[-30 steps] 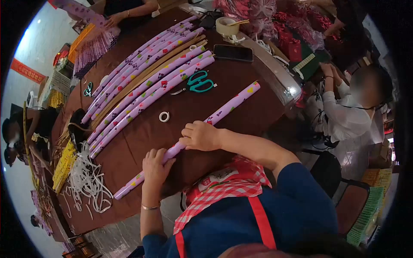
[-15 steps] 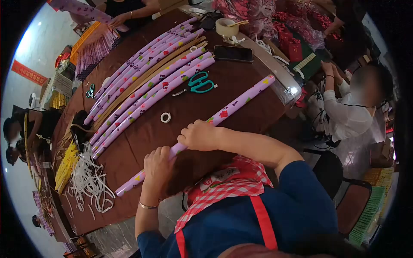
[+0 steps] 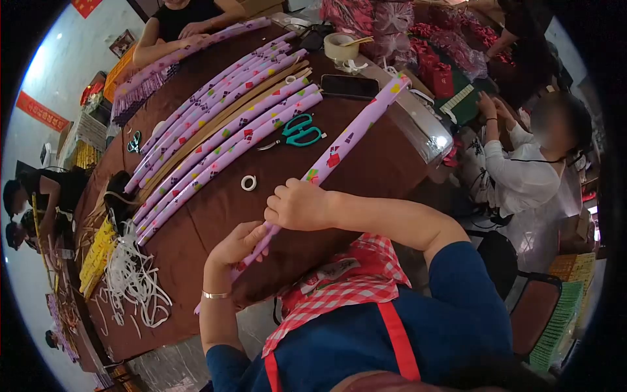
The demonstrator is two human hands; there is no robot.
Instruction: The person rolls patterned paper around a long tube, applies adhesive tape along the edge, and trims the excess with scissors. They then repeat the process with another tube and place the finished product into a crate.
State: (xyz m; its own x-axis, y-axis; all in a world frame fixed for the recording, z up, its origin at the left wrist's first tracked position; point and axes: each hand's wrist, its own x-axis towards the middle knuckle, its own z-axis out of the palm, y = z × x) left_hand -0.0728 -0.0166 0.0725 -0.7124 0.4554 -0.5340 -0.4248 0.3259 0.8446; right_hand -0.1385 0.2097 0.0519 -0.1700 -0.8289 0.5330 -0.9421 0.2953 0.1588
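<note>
A long lilac wrapping-paper roll with red, green and yellow shapes slants across in front of me, its far end tilted up above the table. My right hand is closed over its middle, knuckles upward. Just below, my left hand, with a bracelet at the wrist, wraps the lower part; the thumb lies along the top and the fingers are partly hidden beneath. The roll's lower end passes behind my left forearm. Beyond my hands lie a white tape roll and teal-handled scissors.
Several similar lilac rolls lie side by side on the brown-covered table. A phone and a wide tape roll sit at the back. White strips are heaped at left. Other people work around the table.
The roll's far end has risen and its near end has swung toward my body. My left hand has turned, with its thumb now along the roll, closer to my right hand.
</note>
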